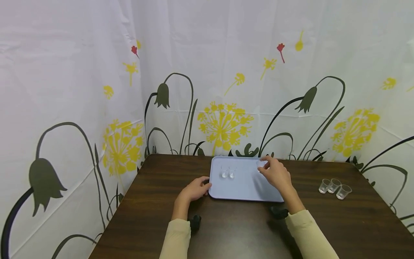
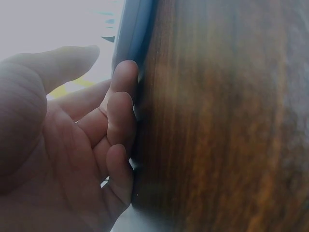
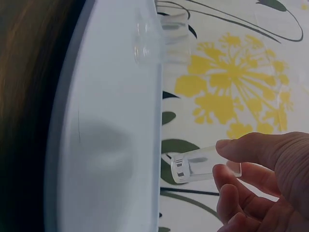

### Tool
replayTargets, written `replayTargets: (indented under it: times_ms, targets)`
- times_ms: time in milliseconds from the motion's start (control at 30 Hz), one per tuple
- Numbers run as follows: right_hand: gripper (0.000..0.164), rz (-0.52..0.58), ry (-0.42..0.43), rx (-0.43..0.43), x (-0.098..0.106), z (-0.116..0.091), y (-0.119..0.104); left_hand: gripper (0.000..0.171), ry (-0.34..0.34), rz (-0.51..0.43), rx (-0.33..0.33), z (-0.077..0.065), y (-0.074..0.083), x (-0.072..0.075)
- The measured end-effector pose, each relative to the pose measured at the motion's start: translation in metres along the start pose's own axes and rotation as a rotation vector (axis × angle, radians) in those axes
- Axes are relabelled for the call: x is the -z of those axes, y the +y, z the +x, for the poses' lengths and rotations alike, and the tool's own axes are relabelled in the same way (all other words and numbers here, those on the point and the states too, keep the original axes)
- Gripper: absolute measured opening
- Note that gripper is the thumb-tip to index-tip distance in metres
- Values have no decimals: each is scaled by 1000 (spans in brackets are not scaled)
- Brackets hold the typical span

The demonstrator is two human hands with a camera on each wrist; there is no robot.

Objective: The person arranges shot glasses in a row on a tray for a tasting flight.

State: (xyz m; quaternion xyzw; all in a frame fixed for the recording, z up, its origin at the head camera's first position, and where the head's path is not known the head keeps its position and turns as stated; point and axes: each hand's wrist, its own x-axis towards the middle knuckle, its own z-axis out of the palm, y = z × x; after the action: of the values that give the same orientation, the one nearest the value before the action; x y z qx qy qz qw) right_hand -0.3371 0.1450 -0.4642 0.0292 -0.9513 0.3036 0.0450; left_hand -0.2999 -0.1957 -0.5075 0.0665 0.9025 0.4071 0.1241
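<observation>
A pale blue tray [image 1: 249,190] lies on the table with two small clear plastic cups standing on its left part, a left cup [image 1: 224,174] and a right cup [image 1: 231,174]. My right hand [image 1: 276,174] is over the tray's right part and pinches another clear plastic cup [image 3: 200,164] between thumb and fingers. That cup is held above the tray surface, base toward the tray. At the tray's left edge is my left hand [image 1: 195,189], its fingers [image 2: 120,116] loosely bent with their tips by the tabletop and tray side. The left thumb stands apart from them.
Three more clear plastic cups [image 1: 334,185] stand close together on the dark wooden table [image 1: 239,226], right of the tray. A white curtain [image 1: 207,54] with printed flowers hangs behind the table and along its left side.
</observation>
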Motion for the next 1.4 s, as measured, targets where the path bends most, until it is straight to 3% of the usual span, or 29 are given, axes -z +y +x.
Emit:
replayTargets:
  times_ms: [233, 500, 967, 1300, 1400]
  targets:
    - [43, -6, 7, 26, -12, 3, -9, 56, -14, -1, -43, 3, -5, 1]
    - [40, 16, 10, 90, -22, 7, -15, 52, 5, 3, 8, 1, -1, 0]
    - [42, 10, -54, 18, -38, 6, -25, 53, 17, 2, 10, 1, -1, -1]
    - [42, 10, -67, 4, -49, 5, -29, 56, -34, 14, -27, 1, -3, 1]
    - [42, 12, -61, 6, -51, 4, -31, 55, -34, 15, -11, 1, -2, 1]
